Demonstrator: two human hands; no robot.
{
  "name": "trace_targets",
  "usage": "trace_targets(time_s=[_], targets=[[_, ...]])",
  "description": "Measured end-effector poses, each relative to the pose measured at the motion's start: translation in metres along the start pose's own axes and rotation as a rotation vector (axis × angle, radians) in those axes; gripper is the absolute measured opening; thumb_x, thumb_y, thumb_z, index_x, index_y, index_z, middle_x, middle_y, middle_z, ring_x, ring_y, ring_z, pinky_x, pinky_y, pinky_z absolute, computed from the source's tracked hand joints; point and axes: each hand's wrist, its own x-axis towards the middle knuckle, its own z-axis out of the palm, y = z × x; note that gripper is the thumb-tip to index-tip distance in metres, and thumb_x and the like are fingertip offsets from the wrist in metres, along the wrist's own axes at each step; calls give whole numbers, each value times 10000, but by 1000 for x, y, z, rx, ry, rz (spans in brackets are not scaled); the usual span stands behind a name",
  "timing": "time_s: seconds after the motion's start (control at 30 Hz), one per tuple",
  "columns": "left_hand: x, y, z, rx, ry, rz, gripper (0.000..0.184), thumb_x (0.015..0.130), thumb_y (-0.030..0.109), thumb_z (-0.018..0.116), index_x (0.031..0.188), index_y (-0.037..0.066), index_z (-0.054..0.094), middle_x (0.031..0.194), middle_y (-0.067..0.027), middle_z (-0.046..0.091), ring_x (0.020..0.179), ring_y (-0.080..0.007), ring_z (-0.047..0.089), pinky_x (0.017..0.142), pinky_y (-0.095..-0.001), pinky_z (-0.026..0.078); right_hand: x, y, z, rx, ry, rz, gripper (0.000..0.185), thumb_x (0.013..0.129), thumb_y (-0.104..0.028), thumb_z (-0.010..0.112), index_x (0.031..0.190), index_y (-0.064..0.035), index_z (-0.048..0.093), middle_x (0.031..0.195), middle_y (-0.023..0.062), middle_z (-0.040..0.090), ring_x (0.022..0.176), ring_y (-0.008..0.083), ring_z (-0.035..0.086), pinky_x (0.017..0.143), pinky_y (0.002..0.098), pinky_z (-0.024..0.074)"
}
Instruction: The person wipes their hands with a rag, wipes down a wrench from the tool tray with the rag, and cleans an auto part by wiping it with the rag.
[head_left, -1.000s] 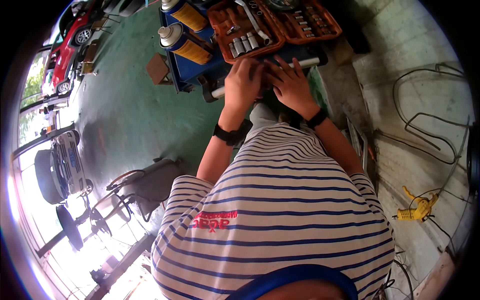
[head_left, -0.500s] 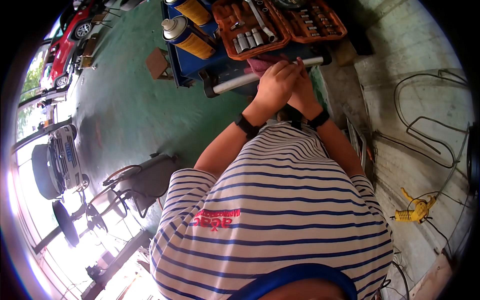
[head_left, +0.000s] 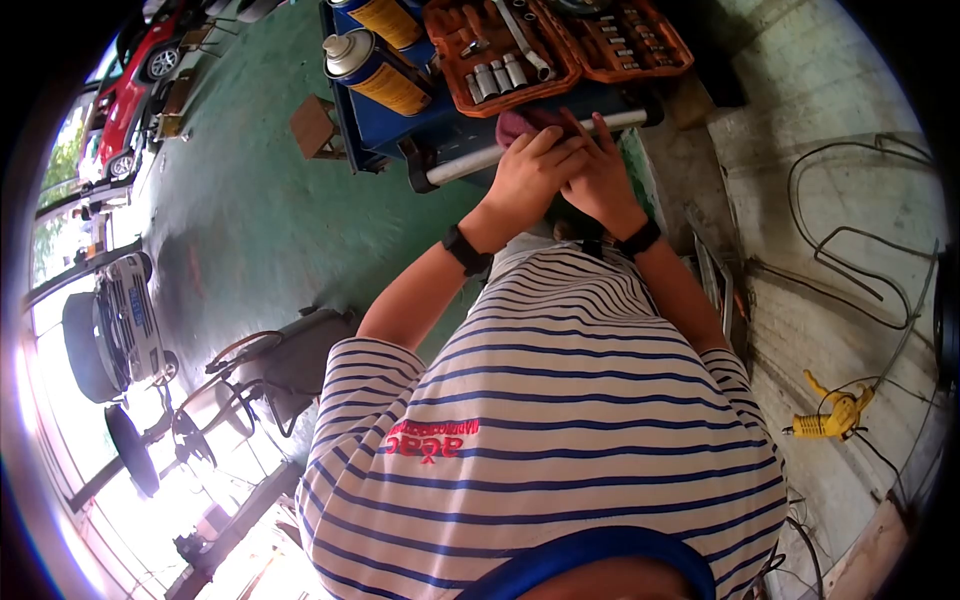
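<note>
My left hand (head_left: 525, 178) is closed round a dark red cloth (head_left: 522, 126), which shows beyond its knuckles. Its fingertips reach across and touch my right hand (head_left: 603, 185). Two fingers of that right hand stretch forward, apart from each other; the others are partly hidden behind the left fingers. Both hands are above the near edge of a blue tool cart (head_left: 465, 128), close to its silver push bar (head_left: 465, 168). On the cart, an orange tool case (head_left: 590, 90) lies open with sockets (head_left: 495, 78) and a wrench (head_left: 525, 42) in it.
Two spray cans, one with a white cap (head_left: 375, 75), stand at the cart's left side. A brown stool (head_left: 315, 127) is on the green floor. Cables and a yellow clamp-like tool (head_left: 835, 410) are at the right wall. Cars, including a red car (head_left: 128, 95), stand far left.
My left hand has drawn back a little toward my body and left, its forearm swinging outward. The right hand's fingers have spread, and more of them shows.
</note>
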Motion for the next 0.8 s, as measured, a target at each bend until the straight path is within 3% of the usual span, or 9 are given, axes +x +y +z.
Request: trace_targets(time_s=[0.27, 0.37, 0.43, 0.53, 0.63, 0.8], targets=[[-12, -2, -8, -62, -34, -20, 497, 649, 25, 643, 1139, 110, 630, 1262, -2, 600, 1160, -259, 507, 900, -389, 449, -1, -2, -1, 25, 3, 12, 308, 755, -124, 678, 1061, -91, 692, 1203, 42, 658, 1383, 184, 387, 1189, 516, 177], [-19, -4, -4, -58, 13, -31, 455, 652, -5, 630, 1094, 102, 655, 1193, -17, 641, 1128, -267, 532, 886, -382, 466, -1, -1, -1, 6, 22, -5, 318, 734, -126, 696, 1046, -67, 681, 1233, 72, 635, 1376, 219, 394, 1188, 520, 171], [-21, -7, -1, -100, 92, -66, 339, 686, 49, 618, 1019, 83, 674, 1099, -30, 671, 1050, -263, 571, 854, -381, 501, 0, -1, -4, 44, 35, -21, 315, 732, -130, 694, 1042, -72, 681, 1262, 82, 613, 1379, 231, 390, 1185, 533, 166], [-14, -9, -2, -275, 209, -167, 348, 700, -18, 594, 1029, 63, 670, 1069, -65, 678, 998, -291, 598, 851, -398, 511, 0, -3, -2, 17, -20, 19, 351, 740, -131, 688, 1090, -130, 684, 1351, 52, 555, 1404, 205, 352, 1184, 530, 161], [0, -4, -10, -346, 334, -221, 306, 751, -61, 603, 1027, 47, 677, 1027, -96, 690, 982, -309, 617, 862, -394, 504, -1, -4, -4, 35, -48, 28, 385, 734, -147, 693, 1118, -116, 671, 1354, 53, 554, 1406, 203, 348, 1183, 529, 164], [14, 6, 15, -334, 323, -189, 327, 739, -25, 606, 1056, 40, 653, 991, -115, 675, 986, -299, 618, 847, -382, 507, -4, -7, 8, 39, -26, 71, 396, 738, -152, 678, 1129, -93, 663, 1325, 71, 575, 1408, 203, 344, 1188, 527, 135]])
